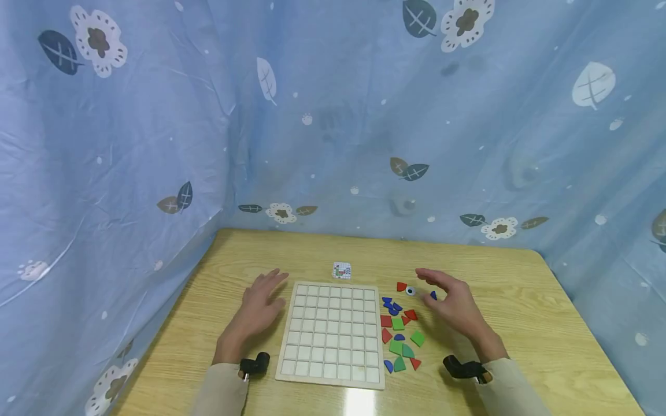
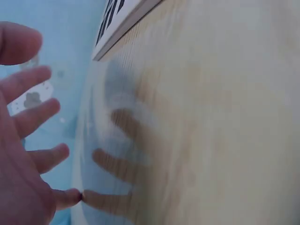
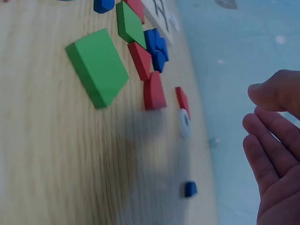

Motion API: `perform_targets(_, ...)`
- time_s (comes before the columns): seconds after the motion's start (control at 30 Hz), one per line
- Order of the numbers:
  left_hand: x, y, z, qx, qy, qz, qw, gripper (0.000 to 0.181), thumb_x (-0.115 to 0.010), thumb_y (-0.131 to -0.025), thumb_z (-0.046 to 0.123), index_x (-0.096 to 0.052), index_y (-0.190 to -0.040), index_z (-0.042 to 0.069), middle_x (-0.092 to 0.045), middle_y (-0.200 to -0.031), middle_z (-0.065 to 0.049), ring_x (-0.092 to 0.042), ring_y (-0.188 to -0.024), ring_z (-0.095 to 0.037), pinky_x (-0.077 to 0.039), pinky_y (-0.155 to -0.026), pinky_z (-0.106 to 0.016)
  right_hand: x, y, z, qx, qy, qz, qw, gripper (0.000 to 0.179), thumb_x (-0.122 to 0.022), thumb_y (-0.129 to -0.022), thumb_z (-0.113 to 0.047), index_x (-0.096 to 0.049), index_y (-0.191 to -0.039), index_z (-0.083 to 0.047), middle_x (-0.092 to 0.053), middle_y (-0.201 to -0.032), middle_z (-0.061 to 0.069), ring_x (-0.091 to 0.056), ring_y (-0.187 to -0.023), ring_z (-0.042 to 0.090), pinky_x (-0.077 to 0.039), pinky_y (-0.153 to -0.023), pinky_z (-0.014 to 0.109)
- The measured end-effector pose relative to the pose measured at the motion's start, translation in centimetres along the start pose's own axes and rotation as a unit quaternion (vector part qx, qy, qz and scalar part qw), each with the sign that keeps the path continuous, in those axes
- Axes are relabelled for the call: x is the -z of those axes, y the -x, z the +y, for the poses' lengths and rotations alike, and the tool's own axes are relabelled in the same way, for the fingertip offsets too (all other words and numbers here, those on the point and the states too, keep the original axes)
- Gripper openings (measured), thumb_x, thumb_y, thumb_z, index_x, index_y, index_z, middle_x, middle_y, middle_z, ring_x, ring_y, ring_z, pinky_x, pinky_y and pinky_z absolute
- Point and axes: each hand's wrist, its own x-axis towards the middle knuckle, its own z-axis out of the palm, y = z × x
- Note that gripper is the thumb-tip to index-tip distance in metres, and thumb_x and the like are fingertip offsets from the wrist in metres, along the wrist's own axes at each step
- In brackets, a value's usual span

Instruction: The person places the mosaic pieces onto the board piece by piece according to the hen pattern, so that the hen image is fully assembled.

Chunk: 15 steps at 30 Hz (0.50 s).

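Observation:
A pale wooden grid board (image 1: 333, 332) lies flat on the wooden table (image 1: 520, 323) in the head view. My left hand (image 1: 260, 306) hovers just left of it, fingers spread and holding nothing; the left wrist view shows the fingers (image 2: 33, 117) straight above the tabletop (image 2: 211, 140). My right hand (image 1: 451, 300) floats open over the right side of a heap of red, green and blue pieces (image 1: 400, 329), next to a white round eye piece (image 1: 410, 291). In the right wrist view the fingers (image 3: 274, 154) are relaxed above a green square (image 3: 97, 65), red pieces (image 3: 152, 91) and the eye piece (image 3: 185, 123).
A small picture card (image 1: 341, 270) lies beyond the board's far edge. Blue floral cloth (image 1: 333, 115) walls the table on the left, back and right. A lone small blue piece (image 3: 190, 189) sits near the right hand. The board's corner (image 2: 119, 23) shows in the left wrist view.

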Motion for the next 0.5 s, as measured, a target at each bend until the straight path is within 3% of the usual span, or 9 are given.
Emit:
perform_targets(0.07, -0.2, -0.3, 0.0, 0.002, 0.001, -0.010, 0.9999, 0.063, -0.059, -0.105, 0.013, -0.047, -0.167, 0.018, -0.027, -0.181, -0.016, -0.006, -0.168, -0.054, 0.007, -0.122, -0.088, -0.8, -0.6, 0.4, -0.013, -0.022, -0.019, 0.9995, 0.053, -0.079, -0.095, 0.002, -0.069, -0.146, -0.004, -0.076, -0.139, 0.013, -0.072, -0.125, 0.042, -0.059, -0.109, 0.034)
perform_targets(0.17, -0.3, -0.5, 0.0, 0.009, 0.000, -0.032, 0.9994, 0.068, -0.058, -0.100, 0.013, -0.049, -0.166, 0.019, -0.024, -0.182, -0.016, -0.001, -0.168, -0.053, 0.015, -0.121, -0.086, -1.9, -1.5, 0.8, -0.032, -0.061, -0.044, 0.9966, 0.051, -0.077, -0.098, 0.000, -0.067, -0.147, -0.002, -0.073, -0.143, 0.017, -0.070, -0.130, 0.042, -0.057, -0.108, 0.060)
perform_targets(0.3, -0.3, -0.5, 0.0, 0.016, 0.004, -0.062, 0.9979, 0.076, -0.059, -0.093, 0.015, -0.046, -0.168, 0.016, -0.018, -0.183, -0.020, 0.007, -0.168, -0.054, 0.023, -0.120, -0.082, -2.9, -2.6, 1.0, -0.046, -0.105, -0.064, 0.9913, 0.051, -0.075, -0.098, 0.002, -0.066, -0.148, 0.000, -0.071, -0.144, 0.021, -0.069, -0.134, 0.043, -0.055, -0.111, 0.061)
perform_targets(0.5, -0.2, -0.6, -0.2, 0.010, 0.014, -0.088, 0.9960, 0.082, -0.066, -0.089, 0.016, -0.045, -0.169, 0.016, -0.013, -0.183, -0.023, 0.013, -0.167, -0.054, 0.024, -0.119, -0.083, -4.0, -3.5, 1.8, -0.065, -0.098, -0.072, 0.9904, 0.053, -0.074, -0.095, 0.007, -0.066, -0.147, 0.000, -0.072, -0.142, 0.021, -0.070, -0.132, 0.042, -0.056, -0.109, 0.055)
